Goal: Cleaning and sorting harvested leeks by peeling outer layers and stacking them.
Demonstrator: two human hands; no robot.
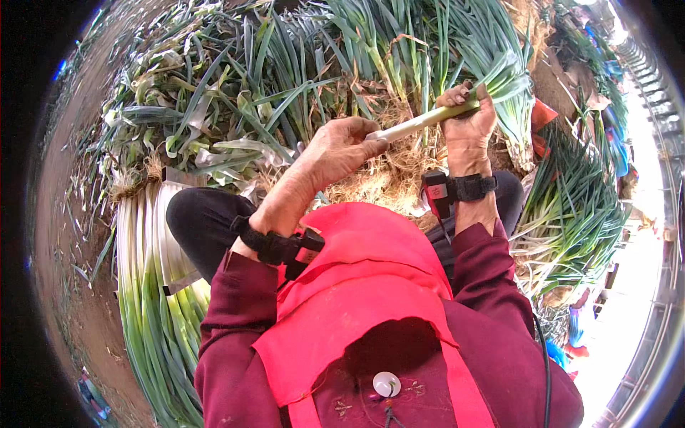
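A peeled green onion stalk (pixel 423 120) runs slantwise between my two hands, its white end to the left and its green leaves up to the right. My right hand (pixel 468 115) is wrapped around the pale green part, palm up. At the white end, my left hand (pixel 348 142) pinches the stalk between thumb and fingers; the very tip is hidden there. Below the stalk lies a heap of dry roots and husks (pixel 369 184). Unpeeled green onions (pixel 374 48) with brown roots stand bunched just beyond my hands.
Peeled green onions (pixel 142 257) lie in a row at my left, beside a flat-sided holder (pixel 179 235). Stripped leaves (pixel 203 107) are piled at front left. More green onions (pixel 572 214) lie at right, near a red piece (pixel 541 115). Bare soil (pixel 69 224) borders the left.
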